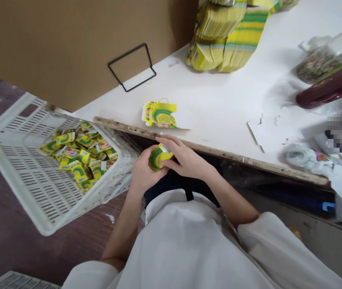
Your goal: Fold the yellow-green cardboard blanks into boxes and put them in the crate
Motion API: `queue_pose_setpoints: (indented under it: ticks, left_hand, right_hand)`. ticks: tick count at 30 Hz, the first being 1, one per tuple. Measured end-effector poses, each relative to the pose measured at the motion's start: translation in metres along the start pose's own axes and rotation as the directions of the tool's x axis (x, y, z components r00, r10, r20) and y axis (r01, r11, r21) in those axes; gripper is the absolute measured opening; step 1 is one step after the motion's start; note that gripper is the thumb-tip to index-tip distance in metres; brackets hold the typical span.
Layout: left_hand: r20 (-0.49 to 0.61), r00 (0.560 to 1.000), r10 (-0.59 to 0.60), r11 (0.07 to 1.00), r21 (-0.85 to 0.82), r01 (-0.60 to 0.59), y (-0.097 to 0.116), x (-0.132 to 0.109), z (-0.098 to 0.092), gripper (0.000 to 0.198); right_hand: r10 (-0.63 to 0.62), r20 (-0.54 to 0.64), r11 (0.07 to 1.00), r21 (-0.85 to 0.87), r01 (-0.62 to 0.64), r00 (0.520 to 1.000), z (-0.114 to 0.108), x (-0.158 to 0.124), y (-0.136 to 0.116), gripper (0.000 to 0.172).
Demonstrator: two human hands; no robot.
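A small yellow and green box [157, 158] is held between both hands in front of my waist, just off the table's edge. My left hand [143, 171] wraps round its left side and underside. The fingers and thumb of my right hand [183, 157] close on its right end, where a barcode shows. Beyond my hands, a flattened yellow carton [160, 115] lies on the white table [216, 108]. To my left stands a white plastic basket [35, 188] with many small yellow boxes [78, 154] heaped inside.
Stacks of flat yellow cartons [234, 36] stand at the back. A large brown cardboard box [68, 44] fills the far left, by a black wire frame [132, 68]. At right are a dark red cup [324, 90], a jar [321, 64] and paper scraps [257, 134].
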State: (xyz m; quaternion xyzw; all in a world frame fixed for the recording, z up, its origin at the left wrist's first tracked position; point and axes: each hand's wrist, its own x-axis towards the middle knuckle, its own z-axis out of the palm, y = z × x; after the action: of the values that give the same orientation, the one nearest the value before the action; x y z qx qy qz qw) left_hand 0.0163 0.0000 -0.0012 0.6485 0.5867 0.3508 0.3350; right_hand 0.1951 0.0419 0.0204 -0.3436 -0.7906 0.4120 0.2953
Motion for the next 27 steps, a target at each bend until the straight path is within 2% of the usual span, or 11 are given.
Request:
queue_pose_setpoints:
  ticks: [2,3,4,6,7,8,11,14,17,23,27]
  left_hand:
    - [-0.079,0.997,-0.017,0.978,-0.211,0.0,-0.004,0.0,-0.001,0.057]
    - [-0.185,0.982,-0.031,0.938,-0.345,-0.035,-0.007,0.002,-0.005,0.054]
    - [-0.323,0.944,-0.063,0.876,-0.472,-0.103,-0.011,0.004,-0.012,0.051]
    - [-0.583,0.786,-0.206,0.711,-0.641,-0.289,-0.022,0.011,-0.031,0.054]
    - [-0.618,0.725,-0.304,0.625,-0.704,-0.338,-0.028,0.014,-0.042,0.063]
    - [-0.572,0.714,-0.405,0.544,-0.778,-0.315,-0.033,0.016,-0.052,0.069]
    - [-0.381,0.732,-0.565,0.418,-0.897,-0.145,-0.041,0.019,-0.065,0.063]
    - [-0.293,0.759,-0.581,0.447,-0.894,-0.003,-0.04,0.016,-0.051,0.057]
    - [-0.226,0.796,-0.561,0.507,-0.854,0.115,-0.037,0.013,-0.032,0.047]
    - [-0.192,0.873,-0.448,0.606,-0.784,0.138,-0.034,0.008,-0.019,0.038]
    - [-0.065,0.912,-0.405,0.57,-0.798,0.196,-0.025,0.008,-0.006,0.047]
  right_hand:
    - [-0.061,-0.067,0.996,0.067,0.065,0.996,-0.003,0.005,0.007,0.064]
    - [-0.064,-0.129,0.994,0.079,0.075,0.99,-0.007,0.008,0.013,0.063]
    - [-0.038,-0.203,0.996,0.067,0.053,0.978,-0.011,0.012,0.019,0.056]
    - [0.07,-0.351,0.997,-0.008,-0.078,0.934,-0.021,0.022,0.032,0.034]
    - [0.121,-0.415,0.986,-0.055,-0.158,0.902,-0.024,0.028,0.038,0.025]
    - [0.163,-0.463,0.967,-0.103,-0.235,0.871,-0.027,0.034,0.044,0.02]
    - [0.24,-0.49,0.874,-0.266,-0.406,0.838,-0.025,0.052,0.054,0.019]
    - [0.28,-0.439,0.783,-0.409,-0.468,0.854,-0.015,0.064,0.056,0.021]
    - [0.273,-0.428,0.774,-0.434,-0.461,0.861,-0.009,0.067,0.057,0.019]
    - [0.247,-0.428,0.826,-0.376,-0.42,0.869,-0.01,0.062,0.062,0.01]
    - [0.278,-0.412,0.816,-0.376,-0.44,0.868,-0.011,0.061,0.059,0.012]
